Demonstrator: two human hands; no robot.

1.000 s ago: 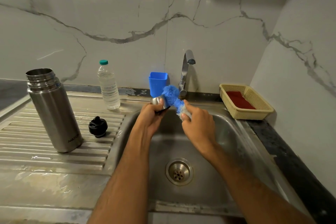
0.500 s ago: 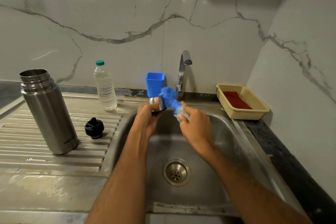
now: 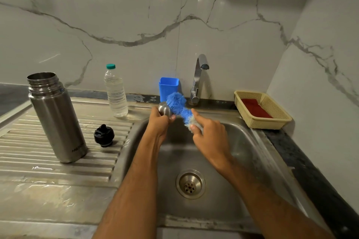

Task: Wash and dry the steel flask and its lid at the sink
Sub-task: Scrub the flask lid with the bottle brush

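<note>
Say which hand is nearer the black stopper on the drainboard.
Left. The left hand, gripping the steel cap, is just right of the black stopper; the right hand, holding the blue brush, is farther right.

flask [image 3: 56, 116] on drainboard [image 3: 38, 163] left of sink [image 3: 242, 145], basket [image 3: 262, 110] right

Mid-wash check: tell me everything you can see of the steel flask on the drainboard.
The steel flask stands upright on the ribbed drainboard, left of the sink basin. It looks like brushed stainless steel, a tall cylinder with a narrower threaded neck; its mouth is open, no lid on. Small lettering near its base is unreadable. Neither hand touches it; a black stopper lies apart to its right.
</note>
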